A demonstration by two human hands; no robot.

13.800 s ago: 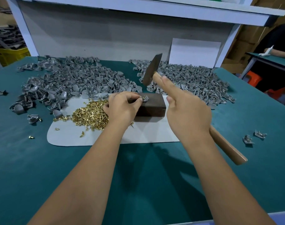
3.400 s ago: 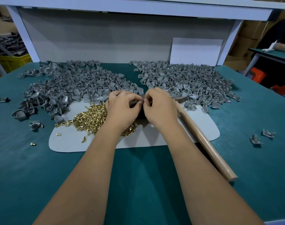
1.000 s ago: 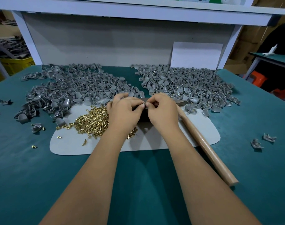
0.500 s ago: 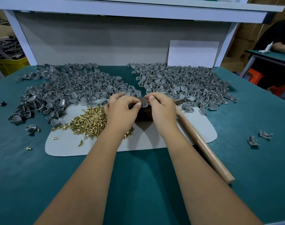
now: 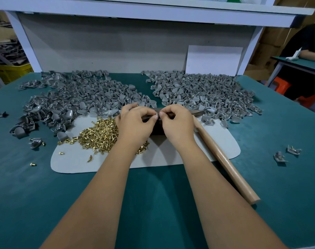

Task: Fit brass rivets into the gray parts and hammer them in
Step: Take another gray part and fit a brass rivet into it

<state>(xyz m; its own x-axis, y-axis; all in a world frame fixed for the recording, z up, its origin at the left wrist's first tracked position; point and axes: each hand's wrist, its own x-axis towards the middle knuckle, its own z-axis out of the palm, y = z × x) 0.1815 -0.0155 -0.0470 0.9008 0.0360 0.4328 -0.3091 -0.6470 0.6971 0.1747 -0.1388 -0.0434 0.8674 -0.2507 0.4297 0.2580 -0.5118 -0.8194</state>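
- Brass rivets (image 5: pixel 99 136) lie heaped, small and shiny, on a pale smooth mat (image 5: pixel 171 157) over my teal table (image 5: pixel 153 203).
- Both my left hand (image 5: pixel 135 123) and right hand (image 5: pixel 177 123) curl their fingertips together, pinching one tiny gray part (image 5: pixel 157 114) above a dark block (image 5: pixel 157 129).
- Gray parts (image 5: pixel 77 97), matte and scoop-shaped, spread in two piles behind.
- Smooth and wooden, the hammer handle (image 5: pixel 225 159) lies flat beside my right wrist.

Your left hand (image 5: pixel 135 123) and right hand (image 5: pixel 177 124) pinch a small gray part (image 5: pixel 157 115) over the dark block (image 5: pixel 157 128); hammer (image 5: pixel 223 155) lies beside on table (image 5: pixel 153 203).
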